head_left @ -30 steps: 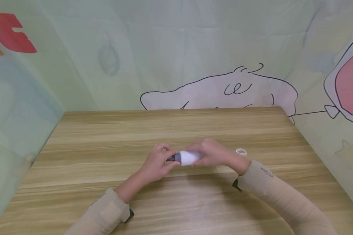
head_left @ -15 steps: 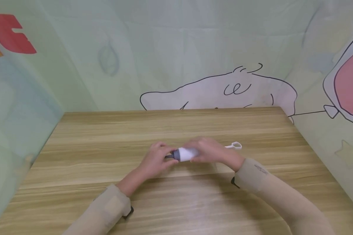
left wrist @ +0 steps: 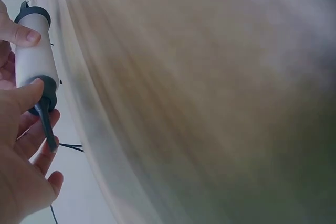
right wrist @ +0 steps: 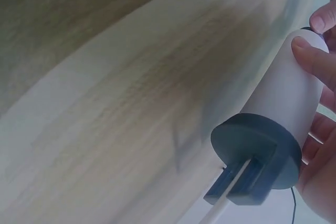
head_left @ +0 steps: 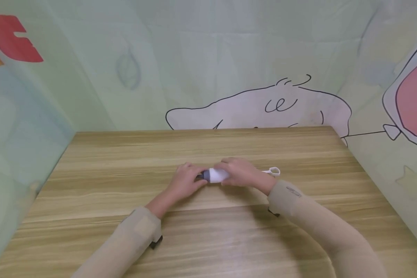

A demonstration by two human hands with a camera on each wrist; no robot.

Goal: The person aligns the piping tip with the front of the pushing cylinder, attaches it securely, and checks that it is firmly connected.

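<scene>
Both hands hold a syringe-like dispenser (head_left: 217,175) level above the wooden table. It has a white barrel (right wrist: 278,93), dark grey end caps and a white plunger rod. In the head view, my right hand (head_left: 242,172) grips the barrel and hides its rear part. My left hand (head_left: 185,180) pinches the front grey cap, its thumb on top and fingers beneath, as the left wrist view shows. From that cap a tapered grey nozzle (left wrist: 46,124) points left. The ring-shaped plunger handle (head_left: 275,171) sticks out past the right wrist, and the rear cap (right wrist: 247,142) shows a slotted grip.
The wood-grain table (head_left: 132,154) spreads out around the hands. Behind it and along both sides hangs a pale green printed cloth (head_left: 201,69) with cartoon drawings. Both forearms wear beige sleeves (head_left: 309,212) with small dark pieces at the cuffs.
Both hands have carried the dispenser away from the body and slightly left. More of the plunger rod shows beside the right wrist. Both holds stay much the same.
</scene>
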